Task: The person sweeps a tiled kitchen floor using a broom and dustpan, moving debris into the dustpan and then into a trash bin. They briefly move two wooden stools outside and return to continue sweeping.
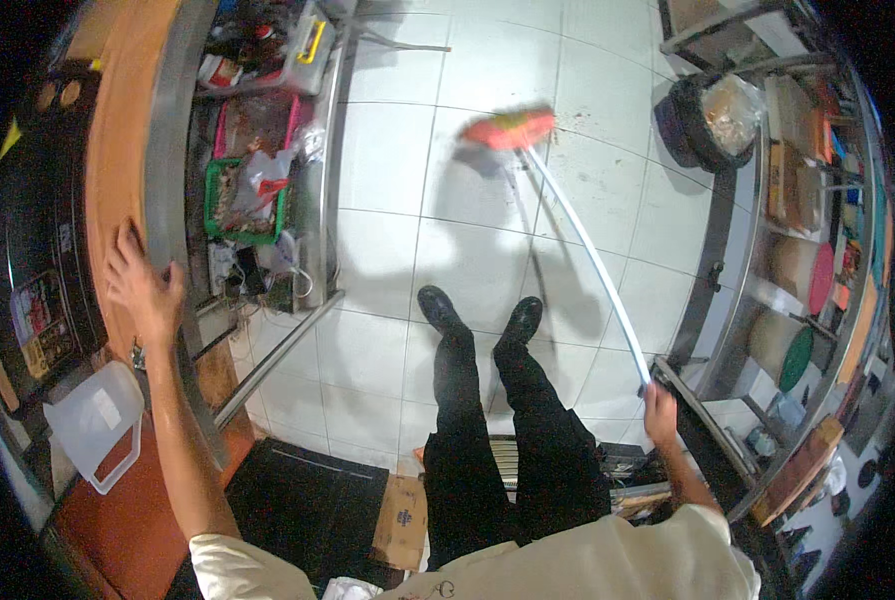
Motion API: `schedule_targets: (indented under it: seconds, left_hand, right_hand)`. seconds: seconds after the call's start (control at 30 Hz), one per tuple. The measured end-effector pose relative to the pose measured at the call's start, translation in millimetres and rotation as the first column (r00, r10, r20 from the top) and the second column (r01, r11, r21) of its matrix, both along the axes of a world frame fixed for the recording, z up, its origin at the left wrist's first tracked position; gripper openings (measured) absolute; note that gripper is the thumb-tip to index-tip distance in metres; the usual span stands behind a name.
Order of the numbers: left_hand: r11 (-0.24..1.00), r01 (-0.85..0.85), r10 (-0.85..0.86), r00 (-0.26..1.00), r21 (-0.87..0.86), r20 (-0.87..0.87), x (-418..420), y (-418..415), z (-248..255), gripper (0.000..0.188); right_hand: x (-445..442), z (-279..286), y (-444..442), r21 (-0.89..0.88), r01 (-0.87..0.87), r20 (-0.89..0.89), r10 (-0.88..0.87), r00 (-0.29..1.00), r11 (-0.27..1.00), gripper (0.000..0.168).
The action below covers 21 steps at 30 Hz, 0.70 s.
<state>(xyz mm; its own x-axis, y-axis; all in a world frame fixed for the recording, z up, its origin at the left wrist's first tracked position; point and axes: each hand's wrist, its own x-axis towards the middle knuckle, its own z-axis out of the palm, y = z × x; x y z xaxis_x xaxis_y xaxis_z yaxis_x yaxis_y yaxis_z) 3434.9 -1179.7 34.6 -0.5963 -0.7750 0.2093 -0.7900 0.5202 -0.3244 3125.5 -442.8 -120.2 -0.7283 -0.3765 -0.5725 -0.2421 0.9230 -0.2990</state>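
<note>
My right hand point(660, 414) grips the end of a long white broom handle point(596, 259). At its far end, the red broom head point(511, 129) is over the white tiled floor point(477, 247), blurred by motion. Small dark specks of dirt point(584, 161) lie on the tiles to the right of it. My left hand point(138, 281) rests on the orange-brown countertop point(121, 150) at the left, fingers spread and holding nothing. Just below that hand, a translucent plastic jug point(94, 416) stands at the counter's near end.
Under the left counter are a green basket point(245, 201), a pink basket point(256, 124) and a clear bin with a yellow handle point(308, 49). A black bin with a plastic bag point(725, 120) stands at right, beside loaded shelves. A cardboard box point(401, 521) lies near my legs.
</note>
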Motion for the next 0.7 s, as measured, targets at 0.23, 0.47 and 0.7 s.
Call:
schedule_targets:
  seconds: [0.23,0.47,0.7]
  left_hand:
    - [0.996,0.075,-0.073,0.996,-0.053,0.042,-1.9,-10.6,-4.9,0.085]
    - [0.996,0.06,-0.059,0.998,-0.058,0.027,-5.5,-15.5,-13.2,0.086]
    - [0.999,0.025,-0.023,0.999,-0.039,0.041,2.5,-2.8,0.9,0.086]
  right_hand:
    - [-168.6,-146.3,-268.2,-0.16,-0.182,-0.15,0.159,0.976,0.97,0.047]
    - [-112.9,-174.8,-79.3,0.071,-0.361,-0.065,0.365,0.929,0.93,0.038]
    - [-27.3,37.8,7.8,0.161,0.117,0.027,-0.123,0.992,0.98,0.049]
